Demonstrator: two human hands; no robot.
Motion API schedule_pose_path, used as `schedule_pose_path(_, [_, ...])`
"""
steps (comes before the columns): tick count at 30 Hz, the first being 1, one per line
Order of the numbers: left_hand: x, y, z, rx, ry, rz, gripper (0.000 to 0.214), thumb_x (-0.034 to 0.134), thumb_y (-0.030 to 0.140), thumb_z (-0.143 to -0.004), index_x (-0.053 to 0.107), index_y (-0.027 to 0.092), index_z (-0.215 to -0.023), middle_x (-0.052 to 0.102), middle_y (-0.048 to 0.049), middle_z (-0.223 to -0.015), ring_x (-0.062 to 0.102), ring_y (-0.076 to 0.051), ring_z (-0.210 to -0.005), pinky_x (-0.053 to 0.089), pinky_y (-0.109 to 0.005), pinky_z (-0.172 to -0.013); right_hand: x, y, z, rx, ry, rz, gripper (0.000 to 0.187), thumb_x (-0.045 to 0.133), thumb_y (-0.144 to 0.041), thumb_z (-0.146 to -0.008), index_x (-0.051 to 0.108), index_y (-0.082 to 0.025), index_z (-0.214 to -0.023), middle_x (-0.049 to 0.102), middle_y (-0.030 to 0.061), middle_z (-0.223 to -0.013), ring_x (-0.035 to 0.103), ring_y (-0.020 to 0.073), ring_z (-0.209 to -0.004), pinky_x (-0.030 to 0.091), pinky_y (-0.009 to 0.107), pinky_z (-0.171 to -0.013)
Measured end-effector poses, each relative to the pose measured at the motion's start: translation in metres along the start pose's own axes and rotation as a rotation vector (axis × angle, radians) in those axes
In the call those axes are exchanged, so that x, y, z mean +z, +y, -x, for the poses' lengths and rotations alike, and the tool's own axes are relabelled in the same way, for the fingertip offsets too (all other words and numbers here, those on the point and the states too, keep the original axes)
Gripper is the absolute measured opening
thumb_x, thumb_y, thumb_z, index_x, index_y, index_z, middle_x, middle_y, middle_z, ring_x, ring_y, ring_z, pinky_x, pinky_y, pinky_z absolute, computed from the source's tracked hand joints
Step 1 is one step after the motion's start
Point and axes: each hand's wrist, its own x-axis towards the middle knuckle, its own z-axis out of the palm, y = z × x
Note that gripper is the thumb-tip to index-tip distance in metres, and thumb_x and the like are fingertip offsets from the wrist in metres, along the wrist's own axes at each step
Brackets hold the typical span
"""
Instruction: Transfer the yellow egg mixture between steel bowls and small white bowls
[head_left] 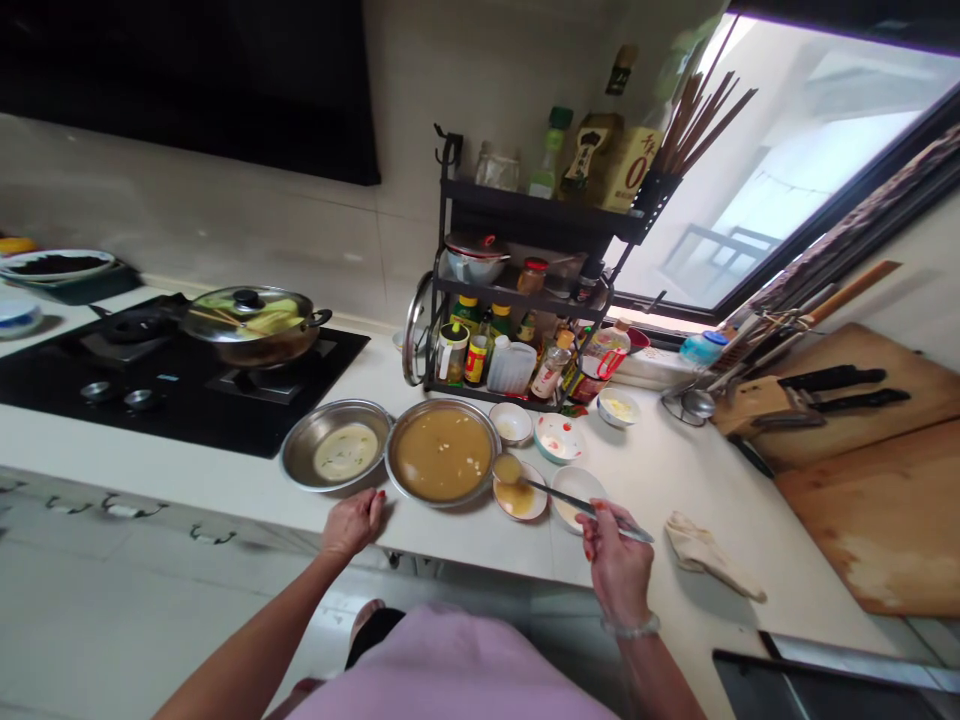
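Observation:
My right hand (616,556) is closed on the handle of a metal ladle (510,468), whose bowl holds brown liquid above a small bowl (520,497) with some of the same liquid in it. To its left stands a large metal basin (442,454) full of brown soup with pale bits. My left hand (352,522) rests on the counter edge by that basin, fingers curled down, holding nothing. A second metal basin (336,454) with a pale residue sits further left. An empty white bowl (576,490) is under the ladle's handle.
A lidded pan (251,322) with chopsticks sits on the black hob (172,375). A black rack (517,300) of bottles and jars stands behind several small bowls. A cloth (709,555), wooden boards (870,500) and a knife block (757,400) lie right.

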Motion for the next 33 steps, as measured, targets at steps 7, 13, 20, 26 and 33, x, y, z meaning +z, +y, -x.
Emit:
schedule_pose_path(7, [0.004,-0.002,-0.001,0.008,-0.009,-0.065,0.044,0.025,0.038,-0.096,0.060,0.021,-0.077,0.072,-0.0076,-0.081,0.064,-0.019,-0.073,0.035,-0.028,-0.063,-0.039,0.013,0.007,-0.232,-0.110,0.277,0.035,0.065,-0.049,-0.080,0.068,-0.016,-0.091,0.061,0.0003,-0.054,0.055,0.0143,-0.043,0.043,0.022,-0.034])
schedule_pose_path(13, [0.003,0.000,-0.001,0.006,-0.011,-0.052,0.043,0.026,0.038,-0.096,0.060,0.020,-0.078,0.072,-0.0085,-0.082,0.065,-0.021,-0.074,0.035,-0.029,-0.063,-0.049,0.020,0.013,-0.614,-0.317,0.436,0.018,0.064,-0.033,-0.082,0.075,-0.023,-0.092,0.074,0.0084,-0.087,0.070,0.0250,-0.081,0.059,0.038,-0.070])
schedule_pose_path(20, [0.000,0.002,-0.001,0.001,-0.010,-0.043,0.043,0.025,0.038,-0.096,0.060,0.020,-0.077,0.072,-0.0082,-0.082,0.065,-0.020,-0.075,0.037,-0.028,-0.065,0.009,0.027,0.018,-0.475,-0.350,0.288,0.022,0.061,-0.038,-0.085,0.073,-0.023,-0.094,0.072,0.0076,-0.085,0.067,0.0207,-0.068,0.058,0.033,-0.057])
schedule_pose_path(26, [-0.002,0.004,0.000,-0.001,-0.002,-0.036,0.043,0.026,0.037,-0.096,0.060,0.020,-0.076,0.072,-0.0078,-0.081,0.065,-0.020,-0.075,0.037,-0.028,-0.065,0.052,0.045,0.019,-0.505,-0.535,0.298,0.024,0.056,-0.038,-0.087,0.072,-0.021,-0.089,0.073,0.0092,-0.086,0.069,0.0215,-0.077,0.058,0.032,-0.065])
schedule_pose_path(33, [-0.002,0.003,0.001,0.017,0.009,-0.028,0.042,0.026,0.036,-0.096,0.060,0.020,-0.076,0.071,-0.0083,-0.079,0.065,-0.021,-0.076,0.038,-0.029,-0.067,0.058,0.055,0.014,0.008,-0.313,0.086,0.037,0.063,-0.052,-0.079,0.062,-0.016,-0.089,0.057,-0.0024,-0.049,0.051,0.0134,-0.038,0.036,0.021,-0.030])
